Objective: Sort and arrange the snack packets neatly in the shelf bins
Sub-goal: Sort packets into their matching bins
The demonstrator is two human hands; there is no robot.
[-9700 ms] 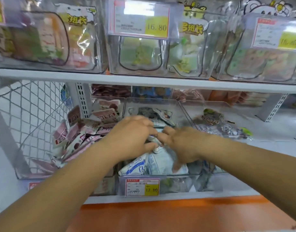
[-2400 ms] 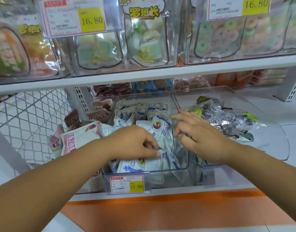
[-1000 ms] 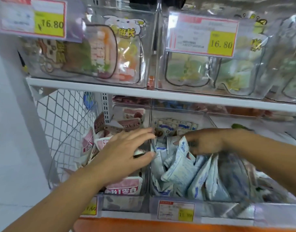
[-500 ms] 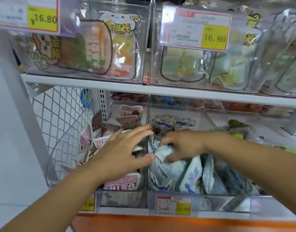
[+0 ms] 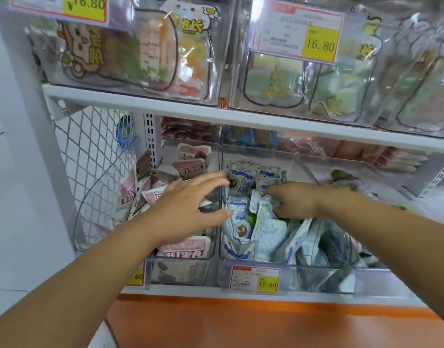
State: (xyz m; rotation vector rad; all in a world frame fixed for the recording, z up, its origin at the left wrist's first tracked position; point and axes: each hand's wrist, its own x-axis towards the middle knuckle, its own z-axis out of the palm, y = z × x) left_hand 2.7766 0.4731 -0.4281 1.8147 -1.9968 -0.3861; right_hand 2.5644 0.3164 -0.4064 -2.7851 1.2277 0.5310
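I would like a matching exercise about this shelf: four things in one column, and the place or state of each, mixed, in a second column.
1 left hand
2 right hand
3 pink packets
4 17.80 price tag

a grips a blue-white packet
b lie in the left bin
c fixed on the front of the middle bin
d fingers spread, open

Pairs: 1-d, 2-a, 3-b, 4-c

Bright, even light is glaring off the far clear bins (image 5: 404, 59); edges are bowing, the right side is blurring.
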